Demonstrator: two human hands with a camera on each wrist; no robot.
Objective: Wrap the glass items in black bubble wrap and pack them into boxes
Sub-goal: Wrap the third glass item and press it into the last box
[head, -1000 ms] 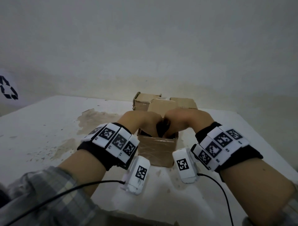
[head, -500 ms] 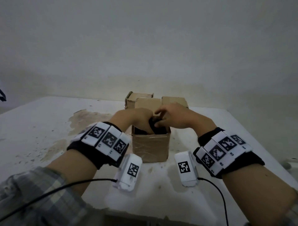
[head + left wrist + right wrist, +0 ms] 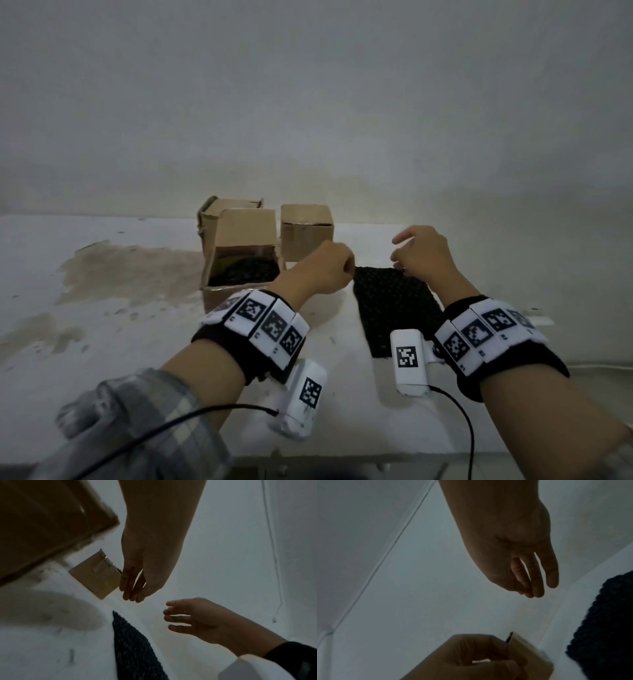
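An open cardboard box (image 3: 219,291) stands left of centre with a black bubble-wrapped bundle (image 3: 243,274) inside it. A flat sheet of black bubble wrap (image 3: 394,305) (image 3: 133,649) (image 3: 604,628) lies on the white table to the box's right. My left hand (image 3: 329,270) (image 3: 135,585) hovers by the sheet's far left corner, fingers loosely curled, holding nothing. Over the sheet's far right corner my right hand (image 3: 418,253) (image 3: 534,577) hangs with relaxed fingers, empty. No bare glass item is in view.
A closed cardboard box (image 3: 306,229) (image 3: 96,574) stands just behind the sheet. Another open box (image 3: 233,205) sits behind the packed one. The table (image 3: 102,342) has a brown stain on its left part. A white wall runs close behind the boxes.
Both hands came out of the open box and moved right to the black sheet. The wrapped bundle stayed in the box. The head view swung right.
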